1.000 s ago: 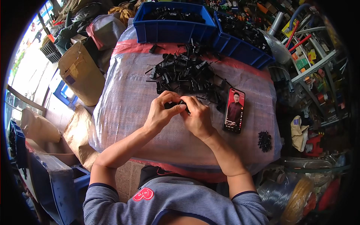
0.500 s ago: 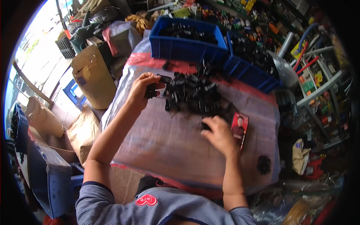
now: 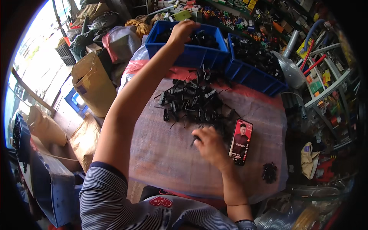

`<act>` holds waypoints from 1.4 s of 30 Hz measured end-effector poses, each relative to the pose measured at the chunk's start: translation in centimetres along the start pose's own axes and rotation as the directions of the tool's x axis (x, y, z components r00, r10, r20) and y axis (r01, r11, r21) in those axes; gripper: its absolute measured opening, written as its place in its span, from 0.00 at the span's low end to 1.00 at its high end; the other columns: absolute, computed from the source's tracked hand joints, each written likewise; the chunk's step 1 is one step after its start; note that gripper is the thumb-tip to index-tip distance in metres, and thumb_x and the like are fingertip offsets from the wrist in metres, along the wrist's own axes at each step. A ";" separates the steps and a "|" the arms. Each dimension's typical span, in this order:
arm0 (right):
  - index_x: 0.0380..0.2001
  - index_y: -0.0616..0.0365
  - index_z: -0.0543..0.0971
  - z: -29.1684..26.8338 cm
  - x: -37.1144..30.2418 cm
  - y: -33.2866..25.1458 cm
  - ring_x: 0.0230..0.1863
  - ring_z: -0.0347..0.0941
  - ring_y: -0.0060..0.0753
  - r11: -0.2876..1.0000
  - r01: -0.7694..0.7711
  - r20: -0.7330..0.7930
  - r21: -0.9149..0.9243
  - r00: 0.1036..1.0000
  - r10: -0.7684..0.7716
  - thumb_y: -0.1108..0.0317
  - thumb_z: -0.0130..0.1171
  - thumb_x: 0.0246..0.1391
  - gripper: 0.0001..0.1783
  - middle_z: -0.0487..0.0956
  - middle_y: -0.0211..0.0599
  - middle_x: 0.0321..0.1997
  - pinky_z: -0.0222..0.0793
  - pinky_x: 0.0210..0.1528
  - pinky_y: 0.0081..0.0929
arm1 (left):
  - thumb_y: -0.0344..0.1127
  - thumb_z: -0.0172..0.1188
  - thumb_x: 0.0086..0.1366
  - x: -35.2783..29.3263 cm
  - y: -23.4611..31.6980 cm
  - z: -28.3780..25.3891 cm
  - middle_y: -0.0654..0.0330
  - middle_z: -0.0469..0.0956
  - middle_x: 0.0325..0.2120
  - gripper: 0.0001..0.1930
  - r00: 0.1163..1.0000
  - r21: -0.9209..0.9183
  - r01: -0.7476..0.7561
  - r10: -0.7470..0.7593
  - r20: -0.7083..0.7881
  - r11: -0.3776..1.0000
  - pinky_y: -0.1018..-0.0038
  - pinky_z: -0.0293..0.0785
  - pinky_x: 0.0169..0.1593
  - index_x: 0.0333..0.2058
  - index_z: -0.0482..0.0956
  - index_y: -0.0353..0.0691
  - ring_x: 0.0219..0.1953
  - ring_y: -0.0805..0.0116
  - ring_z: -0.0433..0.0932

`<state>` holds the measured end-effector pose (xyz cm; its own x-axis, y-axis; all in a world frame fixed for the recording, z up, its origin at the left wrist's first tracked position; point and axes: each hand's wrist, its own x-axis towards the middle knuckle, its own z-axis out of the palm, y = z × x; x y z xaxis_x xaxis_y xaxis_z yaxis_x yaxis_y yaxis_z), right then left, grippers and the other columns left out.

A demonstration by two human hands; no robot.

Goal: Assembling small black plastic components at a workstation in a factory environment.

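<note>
My left hand (image 3: pixel 183 32) reaches over the blue bin (image 3: pixel 205 57) at the far side, fingers stretched out above the black parts inside it; I see nothing held in it. Nearer to me, my right hand (image 3: pixel 211 145) is closed, its thumb and fingertips pinching a small black plastic part (image 3: pixel 196 138). Just beyond that hand lies a loose pile of black plastic parts (image 3: pixel 191 97), several with thin pins sticking out. A covered table (image 3: pixel 165 157) bears the pile.
A phone (image 3: pixel 241 142) with a lit red screen lies right of my right hand. Small black pieces (image 3: pixel 269 172) are heaped near the right edge. A second blue bin (image 3: pixel 253 78) of black parts stands at the far right. Paper sacks (image 3: pixel 92 84) stand on the left.
My left hand has gone from beside the pile, where it held black parts, up over the far bin. The right hand has shifted a little left and nearer to me.
</note>
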<state>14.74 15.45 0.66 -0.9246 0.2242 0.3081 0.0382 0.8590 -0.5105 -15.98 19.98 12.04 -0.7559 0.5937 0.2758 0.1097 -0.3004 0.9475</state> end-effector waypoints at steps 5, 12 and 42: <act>0.40 0.61 0.72 -0.7 0.5 -0.9 0.36 0.72 0.25 0.890 0.011 -0.365 0.456 0.914 0.176 0.83 0.55 0.45 0.16 0.74 0.36 0.38 0.68 0.38 0.20 | 0.42 0.54 0.60 -16.8 -1.0 -3.7 0.59 0.75 0.33 0.18 0.806 0.088 0.321 -0.321 0.497 0.943 0.77 0.73 0.35 0.45 0.71 0.37 0.34 0.70 0.76; 0.44 0.61 0.70 0.6 1.1 -2.1 0.43 0.70 0.25 0.781 0.143 -0.260 0.608 0.965 0.026 0.81 0.50 0.51 0.15 0.74 0.38 0.43 0.67 0.44 0.20 | 0.37 0.56 0.60 -26.1 -4.3 -6.2 0.61 0.75 0.28 0.12 0.719 -0.260 0.654 -0.477 0.505 0.710 0.77 0.70 0.35 0.39 0.71 0.36 0.30 0.72 0.75; 0.55 0.60 0.63 0.3 0.5 -2.4 0.43 0.69 0.42 0.979 0.201 -0.122 0.038 0.973 -0.195 0.74 0.65 0.35 0.39 0.70 0.44 0.43 0.66 0.46 0.30 | 0.36 0.58 0.57 -27.1 -4.7 -6.0 0.67 0.72 0.20 0.08 0.840 -0.107 0.513 -0.473 0.263 0.852 0.82 0.64 0.30 0.28 0.76 0.36 0.22 0.78 0.69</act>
<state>14.09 13.32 1.81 -0.8608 0.1068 0.4976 -0.1630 0.8684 -0.4684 0.11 0.79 -0.84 -0.5172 0.8379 -0.1741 -0.3633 -0.0307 0.9312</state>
